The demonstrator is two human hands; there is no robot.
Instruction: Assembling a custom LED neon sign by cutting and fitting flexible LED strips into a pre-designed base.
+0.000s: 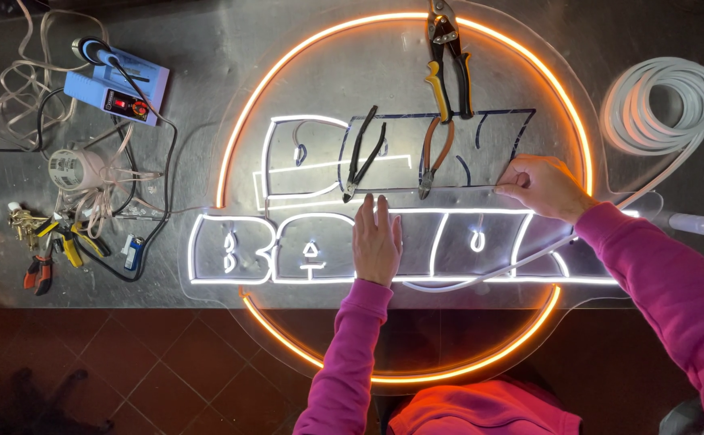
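— Neon strip (pixel 529 259), white and flexible, runs from the coil (pixel 664 103) at two o'clock down across the sign panel (pixel 404 105), which lies flat on the metal surface (pixel 207 48). Where are the hands on it?

— The right hand (pixel 544 187) sits at about three o'clock from the panel's middle, its fingers (pixel 513 182) pinched closed on the strip's end, pressing it at the edge of a letter outline. The left hand (pixel 377 240) lies flat, fingers open and spread, just below centre, probably to keep the panel from sliding.

— And the tools lying on the letters?

— Yellow-handled snips (pixel 447 60) at twelve o'clock, orange-handled pliers (pixel 434 157) just below them, black cutters (pixel 364 153) to their left. They rest within reach, which looks deliberate.

— Anything off the panel?

— At ten o'clock a soldering station (pixel 118 84) with tangled wire (pixel 21 89); at nine o'clock small pliers (pixel 53 250); at three o'clock a glue bottle (pixel 697 224) lying on its side. The outer ring glows orange, the lower letters white.
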